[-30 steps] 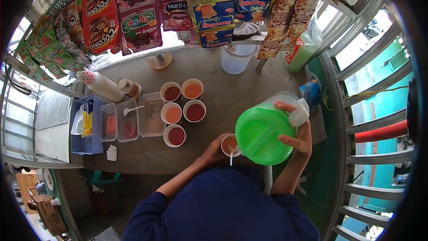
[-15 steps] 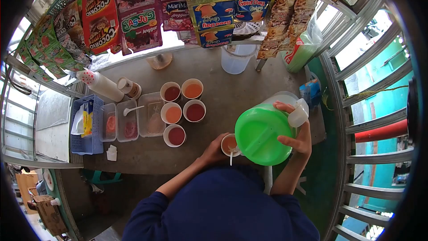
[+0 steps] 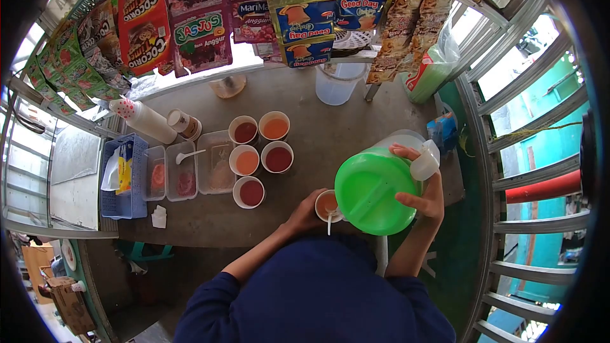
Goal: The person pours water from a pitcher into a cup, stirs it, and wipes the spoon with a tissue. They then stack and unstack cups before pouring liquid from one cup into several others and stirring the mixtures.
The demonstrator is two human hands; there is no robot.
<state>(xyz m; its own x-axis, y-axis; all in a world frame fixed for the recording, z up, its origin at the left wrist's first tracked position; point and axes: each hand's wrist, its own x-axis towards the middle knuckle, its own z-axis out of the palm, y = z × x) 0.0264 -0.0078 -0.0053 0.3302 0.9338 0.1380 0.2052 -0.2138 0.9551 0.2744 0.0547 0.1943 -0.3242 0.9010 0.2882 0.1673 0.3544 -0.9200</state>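
My left hand (image 3: 305,215) is wrapped round a paper cup (image 3: 327,201) near the table's front edge. Orange liquid and a white spoon (image 3: 330,221) are in that cup. My right hand (image 3: 427,195) grips a pitcher with a green lid (image 3: 376,192), tilted with its lid toward me and its rim beside the cup. Part of the pitcher's clear body shows behind the lid. Several paper cups stand left of centre, some with orange liquid (image 3: 275,128) and some with dark red liquid (image 3: 277,158).
Plastic tubs (image 3: 215,174), one with a white spoon across it, stand beside a blue basket (image 3: 122,200) at the left. Stacked cups (image 3: 145,122) lie behind them. A clear bucket (image 3: 337,86) stands at the back, and drink sachets (image 3: 203,32) hang overhead.
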